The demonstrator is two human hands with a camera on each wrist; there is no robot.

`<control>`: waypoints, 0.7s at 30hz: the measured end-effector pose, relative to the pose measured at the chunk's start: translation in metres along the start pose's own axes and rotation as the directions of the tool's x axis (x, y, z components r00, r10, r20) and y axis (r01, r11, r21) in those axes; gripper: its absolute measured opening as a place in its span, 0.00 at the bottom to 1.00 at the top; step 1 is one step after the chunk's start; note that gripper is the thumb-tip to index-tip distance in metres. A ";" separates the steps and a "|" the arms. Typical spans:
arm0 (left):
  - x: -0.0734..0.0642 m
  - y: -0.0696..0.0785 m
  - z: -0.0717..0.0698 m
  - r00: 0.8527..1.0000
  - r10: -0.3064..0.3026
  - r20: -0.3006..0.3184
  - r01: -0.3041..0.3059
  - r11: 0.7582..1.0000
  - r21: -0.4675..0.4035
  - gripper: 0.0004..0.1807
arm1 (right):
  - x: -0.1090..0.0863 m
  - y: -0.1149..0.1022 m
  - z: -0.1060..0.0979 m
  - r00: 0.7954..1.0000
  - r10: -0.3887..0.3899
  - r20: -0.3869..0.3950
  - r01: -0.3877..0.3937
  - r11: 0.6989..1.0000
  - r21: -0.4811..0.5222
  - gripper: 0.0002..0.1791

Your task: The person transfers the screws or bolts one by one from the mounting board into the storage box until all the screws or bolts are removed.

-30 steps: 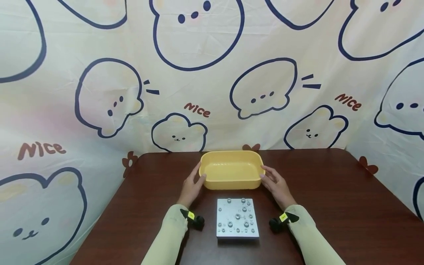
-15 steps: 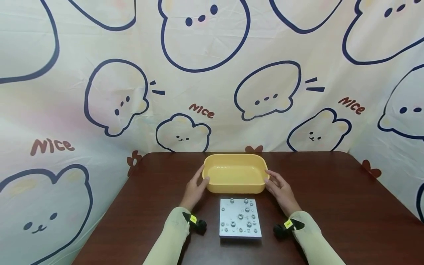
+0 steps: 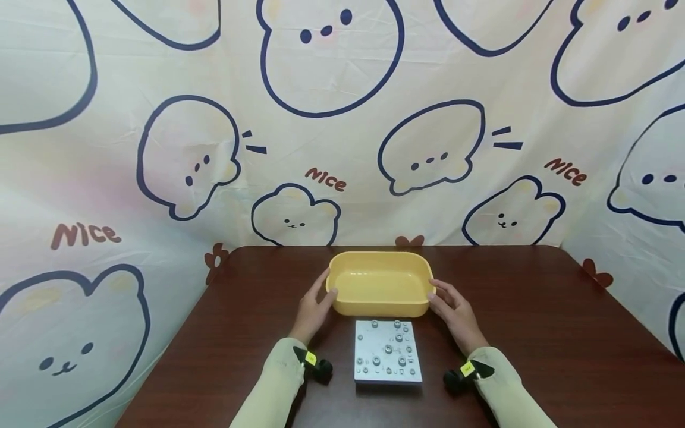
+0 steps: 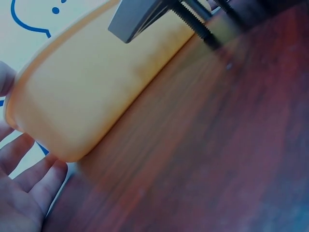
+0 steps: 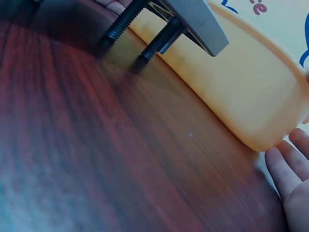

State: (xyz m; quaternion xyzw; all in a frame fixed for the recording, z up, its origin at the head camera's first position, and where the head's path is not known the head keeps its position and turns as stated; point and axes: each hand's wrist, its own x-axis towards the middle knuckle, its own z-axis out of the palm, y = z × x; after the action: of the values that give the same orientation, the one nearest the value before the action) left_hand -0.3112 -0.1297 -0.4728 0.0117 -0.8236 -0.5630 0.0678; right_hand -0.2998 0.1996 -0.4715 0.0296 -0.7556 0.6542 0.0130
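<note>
A yellow plastic basin [image 3: 382, 310], rectangular with rounded corners, stands across the far middle of the table with nothing inside. My left hand [image 3: 311, 308] holds its left end, thumb at the near corner and fingers around the outside. At the opposite end, my right hand [image 3: 455, 310] grips it in the same way. Both wrist views show fingertips at the basin's lower corners. Just in front of the basin lies a silver metal plate [image 3: 369, 349] with several screw heads of different sizes on top. Threaded bolt shafts [image 4: 190, 21] extend below the plate in the wrist views.
A dark brown wooden table [image 3: 562, 356] carries everything. A pale cloth curtain [image 3: 353, 142] printed with bear outlines rises right behind its far edge and along both sides. Small black cameras [image 3: 323, 371] sit on both wrists.
Both hands have drawn the basin a little toward me, narrowing the gap to the metal plate. The head view has also shifted slightly. The grip on the basin looks the same.
</note>
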 end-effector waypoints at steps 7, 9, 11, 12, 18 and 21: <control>-0.004 0.000 0.000 1.000 -0.004 -0.008 0.004 1.000 -0.013 0.29 | -0.003 -0.001 0.000 1.000 -0.007 -0.023 0.007 1.000 0.012 0.32; -0.004 0.000 0.000 1.000 -0.008 -0.008 0.008 1.000 -0.018 0.28 | -0.003 -0.002 0.000 0.999 -0.010 -0.030 0.010 1.000 0.013 0.31; -0.005 0.000 0.001 1.000 -0.012 -0.008 0.012 1.000 -0.023 0.29 | -0.003 -0.003 0.000 0.999 -0.012 -0.033 0.013 1.000 0.016 0.30; -0.005 0.000 0.001 1.000 -0.011 -0.008 0.011 1.000 -0.025 0.29 | -0.003 -0.003 0.000 0.999 -0.014 -0.034 0.015 1.000 0.015 0.30; -0.007 0.000 0.000 1.000 0.000 -0.023 0.000 0.999 -0.038 0.28 | -0.003 -0.002 0.000 0.998 -0.045 -0.035 0.047 0.998 0.052 0.29; -0.007 0.000 -0.001 1.000 0.009 -0.026 -0.010 0.999 -0.043 0.28 | -0.003 -0.003 0.000 0.997 -0.064 -0.037 0.066 0.996 0.063 0.29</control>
State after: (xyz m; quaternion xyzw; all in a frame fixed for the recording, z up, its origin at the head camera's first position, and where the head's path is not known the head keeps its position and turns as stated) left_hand -0.3040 -0.1299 -0.4727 0.0135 -0.8104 -0.5801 0.0815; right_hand -0.2962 0.1992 -0.4689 0.0434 -0.7326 0.6777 0.0464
